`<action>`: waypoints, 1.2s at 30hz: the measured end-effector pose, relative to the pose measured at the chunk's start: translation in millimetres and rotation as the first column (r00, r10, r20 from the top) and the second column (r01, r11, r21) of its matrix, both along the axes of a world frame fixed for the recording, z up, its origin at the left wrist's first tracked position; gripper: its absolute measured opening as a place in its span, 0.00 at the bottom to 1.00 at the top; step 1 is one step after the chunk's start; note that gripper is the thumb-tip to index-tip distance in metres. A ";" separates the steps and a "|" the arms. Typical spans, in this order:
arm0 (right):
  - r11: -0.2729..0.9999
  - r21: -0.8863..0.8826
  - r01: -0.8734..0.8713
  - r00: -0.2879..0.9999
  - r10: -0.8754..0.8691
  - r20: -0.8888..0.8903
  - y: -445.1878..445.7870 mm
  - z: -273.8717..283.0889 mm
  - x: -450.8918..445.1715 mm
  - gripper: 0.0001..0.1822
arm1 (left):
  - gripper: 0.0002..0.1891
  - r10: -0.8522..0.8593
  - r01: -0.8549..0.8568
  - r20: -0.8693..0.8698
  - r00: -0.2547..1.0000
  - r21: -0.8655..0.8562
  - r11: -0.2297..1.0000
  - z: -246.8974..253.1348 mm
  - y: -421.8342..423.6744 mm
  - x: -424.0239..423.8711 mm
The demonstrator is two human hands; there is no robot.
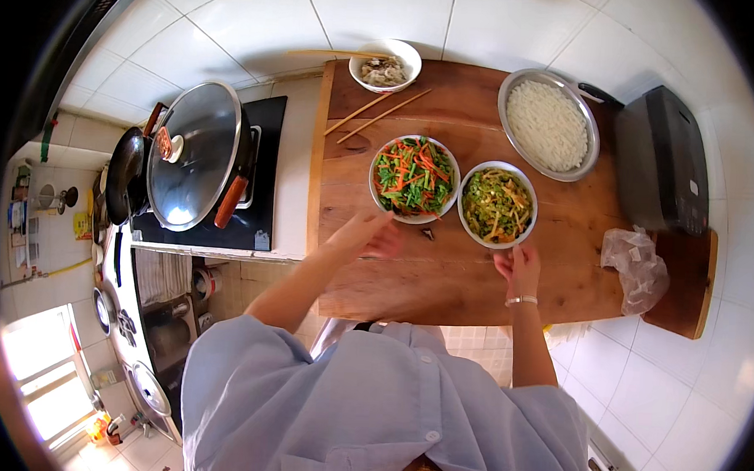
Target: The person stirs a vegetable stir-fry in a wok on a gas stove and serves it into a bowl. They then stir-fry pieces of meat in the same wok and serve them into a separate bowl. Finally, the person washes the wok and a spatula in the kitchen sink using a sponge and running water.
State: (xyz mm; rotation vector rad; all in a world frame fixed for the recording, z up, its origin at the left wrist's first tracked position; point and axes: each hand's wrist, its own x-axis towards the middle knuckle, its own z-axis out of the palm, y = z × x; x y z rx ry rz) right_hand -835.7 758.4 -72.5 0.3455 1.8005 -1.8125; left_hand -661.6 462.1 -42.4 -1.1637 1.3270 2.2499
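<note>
A bowl of green vegetables and carrot strips (pixel 415 177) stands on the wooden table. Just below its lower rim is my left hand (pixel 377 234), slightly blurred; whether it touches the bowl is unclear. Close beside that bowl, to the right, stands a second bowl of shredded greens and pale strips (pixel 497 205). My right hand (pixel 518 267) is at this bowl's near rim, fingertips at the edge; a firm grip cannot be made out. A small dark scrap (pixel 427 233) lies on the wood between my hands.
Behind are a white bowl (pixel 385 65) with chopsticks across it, two loose chopsticks (pixel 384 117) and a metal basin of white rice or noodles (pixel 547 126). A dark appliance (pixel 661 159) and a plastic bag (pixel 635 269) are at right. A lidded wok (pixel 194 155) sits on the black stove (pixel 267 167) at left.
</note>
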 end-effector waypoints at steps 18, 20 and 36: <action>0.514 0.857 -0.032 -0.066 0.855 -0.515 -491.4 83.7 -52.5 0.18 | 0.16 0.320 -0.330 -0.576 0.752 0.092 0.940 -34.7 -205.3 -172.2; 0.460 0.888 0.004 -0.101 0.884 -0.458 -495.7 76.4 -57.1 0.13 | 0.15 0.467 -0.430 -0.469 0.749 0.192 0.882 -34.1 -197.9 -169.7; 0.696 0.195 -0.691 0.270 0.499 -0.824 -235.1 262.4 41.4 0.07 | 0.27 0.518 -0.437 -0.688 0.507 0.313 0.843 118.9 -111.7 -7.9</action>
